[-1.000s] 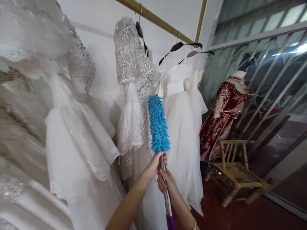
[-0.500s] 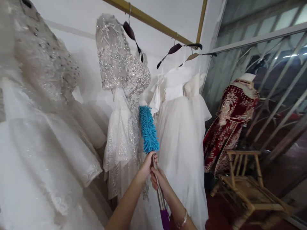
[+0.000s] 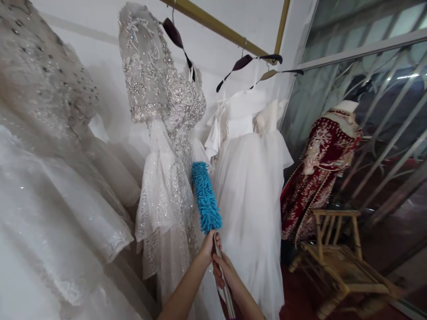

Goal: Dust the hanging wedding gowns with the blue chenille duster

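Observation:
A duster (image 3: 207,198) with a shaggy blue head and a metal handle tilts up and slightly left in front of me. Just under the blue head, my left hand (image 3: 210,245) is closed around the handle. My right hand (image 3: 224,269) grips the same handle a little lower. Behind the duster's left side hangs a beaded silvery-white gown (image 3: 173,106). To its right is a white gown with a full tulle skirt (image 3: 248,178). I cannot tell whether the blue head touches either gown.
A gold rail (image 3: 213,22) with dark hangers (image 3: 242,63) runs along the wall. More white beaded gowns (image 3: 50,178) fill the left side. At right stand a red embroidered dress (image 3: 325,164) on a mannequin, a bamboo chair (image 3: 347,262) and a barred glass partition (image 3: 376,146).
The duster and both hands sit lower in view, and the purple part of the handle has nearly left the bottom edge. The gowns at left appear closer and shifted left.

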A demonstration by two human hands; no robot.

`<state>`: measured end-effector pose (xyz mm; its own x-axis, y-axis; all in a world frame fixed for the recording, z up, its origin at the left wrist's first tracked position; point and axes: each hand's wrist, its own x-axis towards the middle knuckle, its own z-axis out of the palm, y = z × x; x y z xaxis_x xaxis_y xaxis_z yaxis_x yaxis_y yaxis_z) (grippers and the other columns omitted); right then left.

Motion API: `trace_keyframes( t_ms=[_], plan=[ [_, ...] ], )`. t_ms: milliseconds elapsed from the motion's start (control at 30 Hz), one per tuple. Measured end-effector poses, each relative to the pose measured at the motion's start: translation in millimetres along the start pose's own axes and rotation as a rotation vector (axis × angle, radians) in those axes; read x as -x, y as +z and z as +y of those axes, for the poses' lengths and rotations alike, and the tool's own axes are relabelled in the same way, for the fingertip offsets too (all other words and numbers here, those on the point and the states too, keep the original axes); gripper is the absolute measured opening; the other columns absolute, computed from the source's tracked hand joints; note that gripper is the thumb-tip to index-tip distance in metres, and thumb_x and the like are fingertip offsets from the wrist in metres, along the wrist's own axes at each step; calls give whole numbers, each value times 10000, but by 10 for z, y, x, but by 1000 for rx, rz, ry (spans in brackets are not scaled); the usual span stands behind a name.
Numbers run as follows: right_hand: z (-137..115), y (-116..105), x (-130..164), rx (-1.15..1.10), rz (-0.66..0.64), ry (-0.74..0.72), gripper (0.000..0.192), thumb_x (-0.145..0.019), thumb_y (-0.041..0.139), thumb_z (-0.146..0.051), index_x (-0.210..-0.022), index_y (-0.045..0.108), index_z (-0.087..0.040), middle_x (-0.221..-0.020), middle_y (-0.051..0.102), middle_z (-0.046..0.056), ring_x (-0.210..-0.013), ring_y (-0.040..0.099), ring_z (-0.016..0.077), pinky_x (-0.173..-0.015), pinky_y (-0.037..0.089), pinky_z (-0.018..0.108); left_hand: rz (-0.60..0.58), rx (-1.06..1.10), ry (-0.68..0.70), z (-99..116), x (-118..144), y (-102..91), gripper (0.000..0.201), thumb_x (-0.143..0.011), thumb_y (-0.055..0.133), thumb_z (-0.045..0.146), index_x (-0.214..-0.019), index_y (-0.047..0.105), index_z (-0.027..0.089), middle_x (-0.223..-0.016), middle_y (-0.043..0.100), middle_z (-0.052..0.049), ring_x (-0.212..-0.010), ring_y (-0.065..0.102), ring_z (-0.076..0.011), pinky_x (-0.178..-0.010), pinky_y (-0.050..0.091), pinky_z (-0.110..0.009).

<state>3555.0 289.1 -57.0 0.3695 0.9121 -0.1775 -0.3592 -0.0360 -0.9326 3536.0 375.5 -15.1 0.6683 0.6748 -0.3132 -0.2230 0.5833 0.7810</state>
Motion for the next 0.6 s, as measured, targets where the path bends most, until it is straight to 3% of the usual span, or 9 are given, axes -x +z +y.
trace_keyframes(
  t_ms=[100,333,467,600],
  plan=[
    [110,-54,58,47,29,15,680,-591,666,-820,-871,526,-217,-371,421,-144,-226,333,79,-254,271,203,42,-17,-51,-96,8,-48,382,-704,633,424,-510,356,245,-420,318,88,-391,298,-74,-462,284,-222],
    [461,-149,165,95,129,-15,810,-628,657,-820,-1105,626,-167,-363,424,-117,-257,354,102,-289,210,220,15,-67,-133,-293,105,-138,416,-737,610,424,-484,334,243,-401,301,75,-397,301,-78,-475,293,-218],
    [225,-83,243,59,127,-30,839,-638,668,-812,-1154,587,-155,-389,432,-125,-272,335,83,-292,240,200,-40,-86,-63,-154,162,-27,441,-714,621,500,-501,326,251,-423,292,84,-394,303,-76,-468,280,-235],
    [-225,97,235,10,28,-55,855,-647,690,-785,-1191,521,-148,-369,412,-156,-244,310,81,-259,253,189,-163,-96,20,234,266,134,442,-660,662,564,-560,368,249,-466,335,89,-429,362,-80,-496,323,-241]
  ],
)
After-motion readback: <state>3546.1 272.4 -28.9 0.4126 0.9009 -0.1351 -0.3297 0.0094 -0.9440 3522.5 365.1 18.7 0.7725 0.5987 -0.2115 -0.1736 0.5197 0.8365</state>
